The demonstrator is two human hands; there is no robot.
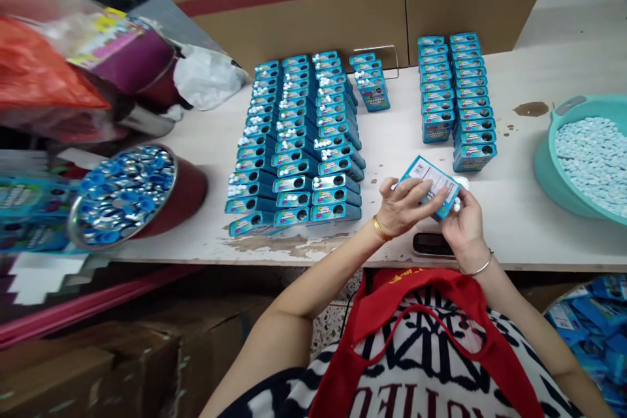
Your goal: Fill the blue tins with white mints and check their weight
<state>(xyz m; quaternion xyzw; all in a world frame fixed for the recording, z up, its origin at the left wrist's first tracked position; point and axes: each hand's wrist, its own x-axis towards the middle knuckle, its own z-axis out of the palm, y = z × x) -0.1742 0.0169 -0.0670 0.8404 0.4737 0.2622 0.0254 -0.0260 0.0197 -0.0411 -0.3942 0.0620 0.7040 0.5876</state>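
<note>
My left hand (404,208) is wrapped around a small blue candy box (430,184), which lies tilted with its printed white panel facing up. At the box's right end, my right hand (463,222) holds a few white candies (457,204) against it with bent fingers. Just below the hands a device with a dark display (433,244), perhaps a scale, sits partly hidden on the table (392,163). To the left stand rows of upright blue boxes (294,144), many with white candies on top beside dark round openings.
More blue boxes (453,98) stand in two columns behind my hands. A turquoise tub (548,170) of pale candies is at the right. A red pot (189,189) of blue and silver pieces stands left. A large cardboard box (313,19) borders the back; plastic bags (44,72) lie far left.
</note>
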